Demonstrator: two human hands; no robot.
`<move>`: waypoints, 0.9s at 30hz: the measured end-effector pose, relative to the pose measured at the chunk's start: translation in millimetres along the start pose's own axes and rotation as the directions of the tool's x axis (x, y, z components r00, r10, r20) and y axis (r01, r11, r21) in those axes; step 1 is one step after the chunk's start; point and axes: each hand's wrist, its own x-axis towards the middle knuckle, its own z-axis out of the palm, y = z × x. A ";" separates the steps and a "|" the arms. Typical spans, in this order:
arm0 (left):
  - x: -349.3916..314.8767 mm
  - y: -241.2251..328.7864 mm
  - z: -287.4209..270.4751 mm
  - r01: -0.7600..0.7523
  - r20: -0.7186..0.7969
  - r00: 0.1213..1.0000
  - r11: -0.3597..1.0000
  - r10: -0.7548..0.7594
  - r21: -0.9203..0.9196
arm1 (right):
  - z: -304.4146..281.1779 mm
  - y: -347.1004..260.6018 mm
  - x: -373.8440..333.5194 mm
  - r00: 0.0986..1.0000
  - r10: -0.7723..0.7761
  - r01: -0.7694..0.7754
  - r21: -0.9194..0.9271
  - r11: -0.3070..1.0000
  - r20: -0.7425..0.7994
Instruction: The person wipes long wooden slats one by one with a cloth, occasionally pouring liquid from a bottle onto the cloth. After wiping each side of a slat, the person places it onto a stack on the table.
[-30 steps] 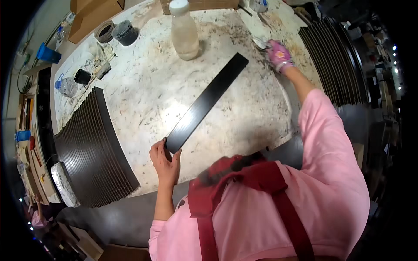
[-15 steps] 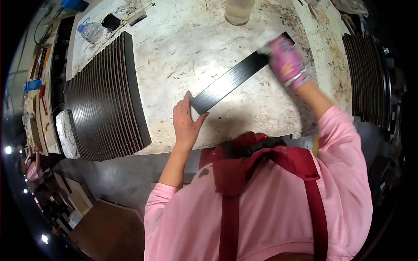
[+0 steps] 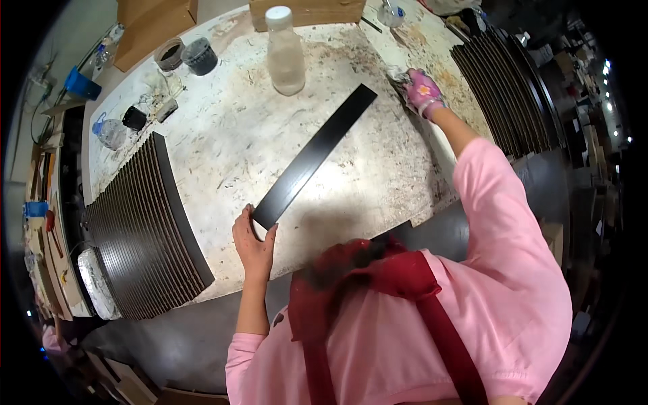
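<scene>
A long, flat black slat [image 3: 317, 155] lies at a slant on the stained white worktable [image 3: 223, 182]. My bare left hand [image 3: 254, 244] is at its near end, thumb at one corner and fingers at the other, gripping it. Off the slat's far end, to the right, is my right hand [image 3: 424, 91] in a pink flowered glove. It is closed on a crumpled whitish rag [image 3: 397, 73], over the table's right part.
Stacks of dark slats stand at left [image 3: 138, 236] and right [image 3: 503, 94]. A capped bottle [image 3: 285, 57] of cloudy liquid is beyond the slat. Dark tubs [image 3: 200, 57], a small black cup [image 3: 134, 118] and a clear jug [image 3: 109, 131] sit back left; a wooden box [image 3: 310, 12] is behind.
My right hand with the rag has left the slat's far end and moved right. My left hand stays at the near end. The view has shifted, showing more of the table's back.
</scene>
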 end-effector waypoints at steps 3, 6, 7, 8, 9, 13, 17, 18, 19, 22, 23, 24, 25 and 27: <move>-4.6 -2.7 1.4 -0.005 -0.027 1.000 1.000 0.005 0.002 | 19.1 -41.2 -28.4 0.899 -0.338 0.397 0.193 0.897 -0.277; -6.4 -12.0 -0.7 -0.065 -0.035 0.997 0.998 0.066 0.017 | 48.5 -99.8 -72.5 0.849 -0.520 0.528 0.179 0.830 -0.094; -4.4 -10.7 0.0 -0.078 -0.025 0.997 0.997 0.077 -0.006 | 60.4 -85.2 -71.7 0.854 -0.496 0.517 0.156 0.841 -0.159; -1.4 -6.9 -0.8 -0.139 -0.014 0.990 0.990 0.139 0.024 | 67.3 -59.7 -54.1 0.871 -0.444 0.455 0.005 0.891 -0.209; -0.3 -4.1 -3.2 -0.122 0.021 0.992 0.992 0.122 0.015 | 61.1 -35.3 -35.0 0.917 -0.350 0.383 0.175 0.907 -0.189; 1.2 -4.5 -21.7 -0.008 0.103 0.995 0.997 0.017 -0.083 | 4.6 -44.3 -38.8 1.000 0.005 -0.015 0.320 0.947 0.031; 4.8 -10.7 -32.2 0.227 0.189 0.964 0.948 -0.186 -0.224 | 5.1 -108.0 -69.9 0.847 -0.481 0.530 0.417 0.738 -0.226; 10.4 -5.0 -34.5 0.319 0.246 0.933 0.920 -0.263 -0.228 | 15.2 -115.7 -72.3 0.863 -0.470 0.505 0.355 0.787 -0.185; 9.8 -8.5 -33.6 0.282 0.217 0.946 0.941 -0.240 -0.187 | 25.3 -125.5 -72.7 0.875 -0.465 0.484 0.301 0.822 -0.137; 2.4 -5.0 -29.4 0.262 0.172 0.957 0.947 -0.231 -0.186 | 18.8 -137.6 -69.5 0.891 -0.448 0.440 0.375 0.816 -0.069; -0.3 -4.3 -24.3 0.279 0.151 0.957 0.930 -0.248 -0.240 | 20.0 -133.5 -64.6 0.875 -0.477 0.475 0.358 0.804 -0.089; -3.5 -4.9 -19.5 0.252 0.113 0.967 0.933 -0.230 -0.257 | 22.3 -129.7 -62.7 0.870 -0.486 0.481 0.359 0.800 -0.084; -5.6 -4.7 -16.3 0.224 0.074 0.975 0.936 -0.211 -0.273 | 24.9 -127.0 -61.1 0.865 -0.495 0.488 0.360 0.795 -0.079; -5.7 6.9 -18.1 0.145 0.009 0.989 0.944 -0.149 -0.296 | 28.6 -128.0 -61.1 0.845 -0.524 0.526 0.333 0.783 -0.103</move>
